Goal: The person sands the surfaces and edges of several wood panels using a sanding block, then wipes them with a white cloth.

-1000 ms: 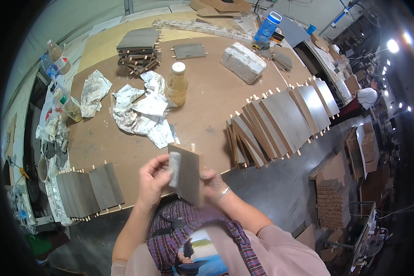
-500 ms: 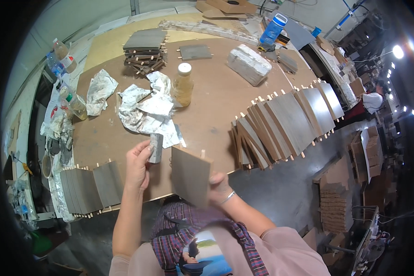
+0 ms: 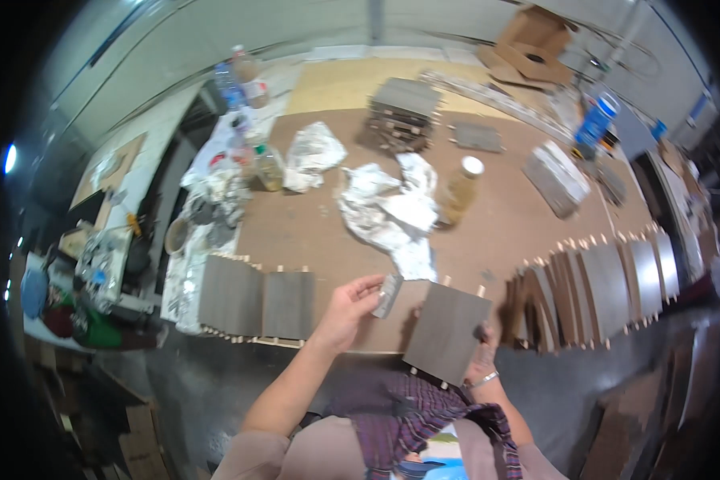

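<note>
My right hand [image 3: 482, 356] grips the right edge of a grey-faced wooden panel [image 3: 446, 332], with light dowel pegs poking out of its upper and lower edges. The panel is tilted, its broad face up, above the table's near edge. Between the fingers and thumb of my left hand [image 3: 352, 310] is a small grey block [image 3: 388, 296], close to the panel's upper left corner but apart from it. At the table's near left lie similar panels [image 3: 288, 304] in a row. A long leaning row of doweled panels [image 3: 604, 284] stands at the right.
Crumpled white paper [image 3: 376, 204] and a bottle of yellowish liquid [image 3: 459, 196] occupy the brown tabletop [image 3: 288, 232]. Behind them are a panel stack [image 3: 406, 100], a single panel [image 3: 477, 137], a whitish wrapped block [image 3: 556, 180] and a blue bottle [image 3: 596, 120]. More bottles stand far left.
My view has swung left, so the table appears shifted right. The panel in my right hand has turned, showing its broad face more fully. Both hands keep their holds.
</note>
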`<state>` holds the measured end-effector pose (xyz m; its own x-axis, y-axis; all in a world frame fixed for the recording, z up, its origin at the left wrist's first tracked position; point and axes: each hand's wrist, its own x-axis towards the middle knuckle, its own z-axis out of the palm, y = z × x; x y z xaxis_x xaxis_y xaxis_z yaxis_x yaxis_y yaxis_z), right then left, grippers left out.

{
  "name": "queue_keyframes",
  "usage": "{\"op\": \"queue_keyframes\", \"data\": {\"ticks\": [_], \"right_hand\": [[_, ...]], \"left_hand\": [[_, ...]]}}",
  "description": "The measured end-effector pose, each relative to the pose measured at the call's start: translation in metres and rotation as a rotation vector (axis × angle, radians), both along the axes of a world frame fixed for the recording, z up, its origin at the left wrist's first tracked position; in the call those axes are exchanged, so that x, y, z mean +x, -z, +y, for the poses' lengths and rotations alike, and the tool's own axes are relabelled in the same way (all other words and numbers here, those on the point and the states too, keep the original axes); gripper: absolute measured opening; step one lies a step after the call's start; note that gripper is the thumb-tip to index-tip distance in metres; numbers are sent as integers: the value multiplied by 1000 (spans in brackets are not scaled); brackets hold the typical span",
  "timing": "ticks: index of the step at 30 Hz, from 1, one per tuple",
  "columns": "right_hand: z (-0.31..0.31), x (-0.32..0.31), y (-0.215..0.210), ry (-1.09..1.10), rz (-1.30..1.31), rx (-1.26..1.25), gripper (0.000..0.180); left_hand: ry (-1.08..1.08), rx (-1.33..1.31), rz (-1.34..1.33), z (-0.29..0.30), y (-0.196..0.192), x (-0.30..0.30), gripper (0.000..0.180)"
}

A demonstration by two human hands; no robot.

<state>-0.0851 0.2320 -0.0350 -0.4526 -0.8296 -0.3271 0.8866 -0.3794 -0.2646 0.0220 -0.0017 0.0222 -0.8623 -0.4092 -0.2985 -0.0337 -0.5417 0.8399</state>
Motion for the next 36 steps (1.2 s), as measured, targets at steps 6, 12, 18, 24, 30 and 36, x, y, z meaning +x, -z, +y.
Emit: {"op": "queue_keyframes", "data": {"ticks": [6, 12, 18, 24, 30, 36], "right_hand": [[-30, 2, -14, -97, 44, -135, 91], [-78, 33, -25, -17, 161, -88, 96], [-129, 92, -27, 50, 152, -12, 98], [-159, 129, -17, 90, 182, 158, 98], [-165, 137, -22, 255, 212, 297, 82], [-172, 138, -14, 245, 148, 310, 71]], "left_hand": [[-368, -564, -64, -103, -32, 74, 26], [-706, -1154, -401, -307, -26, 202, 25], [-539, -1624, -588, -424, 4, 192, 32], [-502, -1741, -664, -479, 36, 152, 32], [-436, -1709, -627, -498, 57, 143, 32], [-451, -1739, -592, -500, 62, 151, 29]]}}
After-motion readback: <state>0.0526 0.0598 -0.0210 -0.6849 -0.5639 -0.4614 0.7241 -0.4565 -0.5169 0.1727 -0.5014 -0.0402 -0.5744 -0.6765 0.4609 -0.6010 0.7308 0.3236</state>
